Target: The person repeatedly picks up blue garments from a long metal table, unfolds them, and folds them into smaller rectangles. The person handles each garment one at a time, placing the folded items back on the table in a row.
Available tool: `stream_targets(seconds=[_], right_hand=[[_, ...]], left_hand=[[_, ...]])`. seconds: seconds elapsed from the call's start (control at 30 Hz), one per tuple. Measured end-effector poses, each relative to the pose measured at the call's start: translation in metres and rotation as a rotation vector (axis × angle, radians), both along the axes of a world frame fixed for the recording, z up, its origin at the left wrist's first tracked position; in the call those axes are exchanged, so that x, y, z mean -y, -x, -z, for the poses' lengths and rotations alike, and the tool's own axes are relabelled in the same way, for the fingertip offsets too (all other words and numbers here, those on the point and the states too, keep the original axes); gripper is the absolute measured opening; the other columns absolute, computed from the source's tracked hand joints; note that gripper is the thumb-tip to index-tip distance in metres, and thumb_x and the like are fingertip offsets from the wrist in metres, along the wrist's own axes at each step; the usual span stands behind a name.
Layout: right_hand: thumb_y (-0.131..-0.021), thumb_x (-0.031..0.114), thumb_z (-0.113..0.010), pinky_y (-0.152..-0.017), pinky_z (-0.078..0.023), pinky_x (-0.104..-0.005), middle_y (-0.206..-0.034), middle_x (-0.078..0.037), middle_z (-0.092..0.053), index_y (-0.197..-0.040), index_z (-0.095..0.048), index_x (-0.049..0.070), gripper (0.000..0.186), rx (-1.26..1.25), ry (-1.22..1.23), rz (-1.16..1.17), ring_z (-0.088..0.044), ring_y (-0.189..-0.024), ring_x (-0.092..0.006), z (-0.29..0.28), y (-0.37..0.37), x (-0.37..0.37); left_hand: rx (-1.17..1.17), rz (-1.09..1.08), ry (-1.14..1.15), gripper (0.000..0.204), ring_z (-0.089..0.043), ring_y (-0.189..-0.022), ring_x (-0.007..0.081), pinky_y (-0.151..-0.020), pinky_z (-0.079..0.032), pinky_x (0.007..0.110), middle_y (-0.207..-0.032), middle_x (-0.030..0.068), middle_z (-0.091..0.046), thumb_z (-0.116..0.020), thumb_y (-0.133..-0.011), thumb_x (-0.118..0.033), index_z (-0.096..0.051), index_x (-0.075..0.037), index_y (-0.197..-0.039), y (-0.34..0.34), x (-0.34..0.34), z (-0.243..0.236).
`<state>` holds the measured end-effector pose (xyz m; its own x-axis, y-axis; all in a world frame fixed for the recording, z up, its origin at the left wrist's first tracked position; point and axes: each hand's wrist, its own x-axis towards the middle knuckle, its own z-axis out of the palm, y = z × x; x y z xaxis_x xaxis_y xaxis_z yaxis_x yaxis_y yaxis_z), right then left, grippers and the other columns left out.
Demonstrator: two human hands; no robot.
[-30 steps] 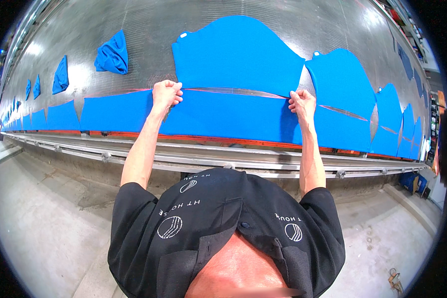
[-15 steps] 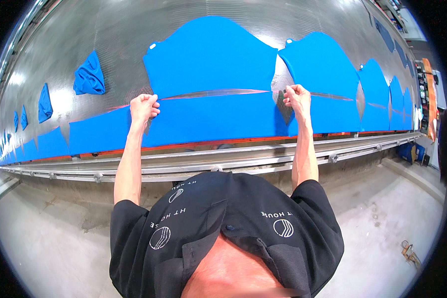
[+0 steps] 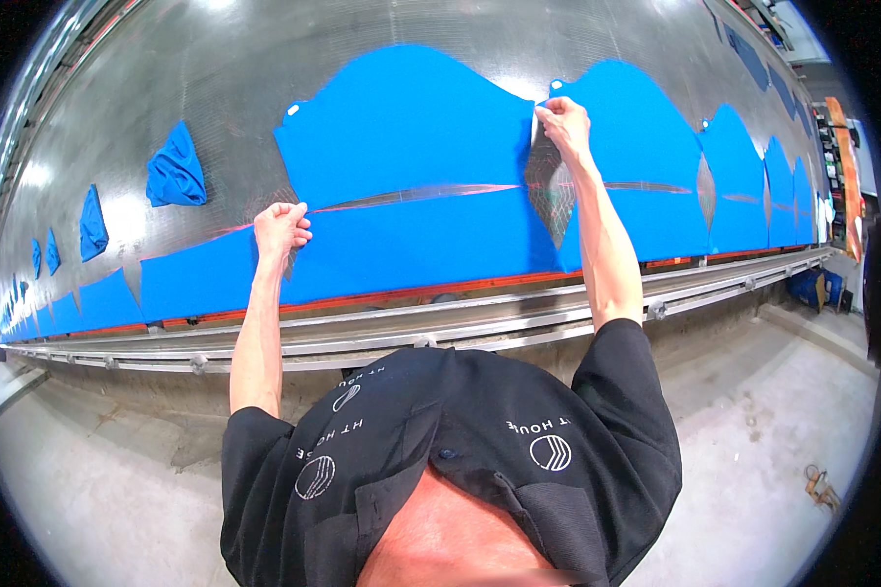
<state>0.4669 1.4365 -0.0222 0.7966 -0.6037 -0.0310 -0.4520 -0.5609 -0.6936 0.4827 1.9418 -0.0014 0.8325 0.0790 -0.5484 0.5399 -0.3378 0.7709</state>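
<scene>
A large blue cut fabric panel [image 3: 401, 122] with a curved far edge lies in front of me on the dark table. My left hand [image 3: 282, 229] is closed in a pinch at its near left corner. Out at the panel's far right corner, my right hand [image 3: 566, 127] pinches the edge, where a pale underside shows. A narrow dark gap separates the panel from a blue fabric strip [image 3: 411, 230] along the table's near edge. Beyond my right hand lies a second curved blue panel [image 3: 631, 122], with a small white tag [image 3: 557, 86] at its corner.
Crumpled blue scraps [image 3: 176, 171] lie on the dark table surface [image 3: 235, 59] to the left. More blue panels [image 3: 737, 157] run off to the right. A metal rail [image 3: 480, 328] borders the table's near side, between me and the fabric.
My right hand has moved away from me and slightly left, from the near right corner to the far right corner of the panel. My left hand stays at the near left corner.
</scene>
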Motion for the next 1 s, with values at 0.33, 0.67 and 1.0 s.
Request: stream_targets(seconds=[0.33, 0.67, 1.0], right_hand=[[-0.072, 0.019, -0.072, -0.078, -0.053, -0.0413, -0.086, -0.014, -0.071, -0.087, -0.072, 0.008, 0.019, -0.165, 0.055, -0.053, -0.069, -0.088, -0.0286, 0.006, -0.032, -0.013], [-0.07, 0.017, -0.068, -0.074, -0.052, -0.0398, -0.081, -0.014, -0.069, -0.088, -0.068, 0.004, 0.022, -0.025, 0.085, -0.281, -0.068, -0.081, -0.0302, -0.005, -0.028, -0.015], [-0.076, 0.018, -0.069, -0.087, -0.049, -0.0454, -0.106, -0.017, -0.064, -0.107, -0.065, 0.008, 0.033, 0.037, 0.481, -0.081, -0.059, -0.104, -0.0339, -0.005, -0.013, 0.002]], left_hand=[[0.004, 0.002, 0.011, 0.023, -0.062, -0.052, 0.0116, -0.043, -0.049, 0.022, -0.071, 0.0073, -0.066, -0.072, -0.087, -0.023, -0.063, -0.002, -0.087, 0.002, -0.001, -0.001], [-0.005, 0.002, 0.025, 0.024, -0.063, -0.053, 0.0118, -0.043, -0.049, 0.021, -0.071, 0.0071, -0.066, -0.073, -0.087, -0.024, -0.064, -0.002, -0.089, 0.002, -0.001, -0.002], [0.002, -0.012, 0.019, 0.021, -0.063, -0.052, 0.0126, -0.044, -0.049, 0.023, -0.07, 0.0082, -0.066, -0.072, -0.087, -0.021, -0.064, -0.001, -0.088, 0.002, 0.001, -0.002]])
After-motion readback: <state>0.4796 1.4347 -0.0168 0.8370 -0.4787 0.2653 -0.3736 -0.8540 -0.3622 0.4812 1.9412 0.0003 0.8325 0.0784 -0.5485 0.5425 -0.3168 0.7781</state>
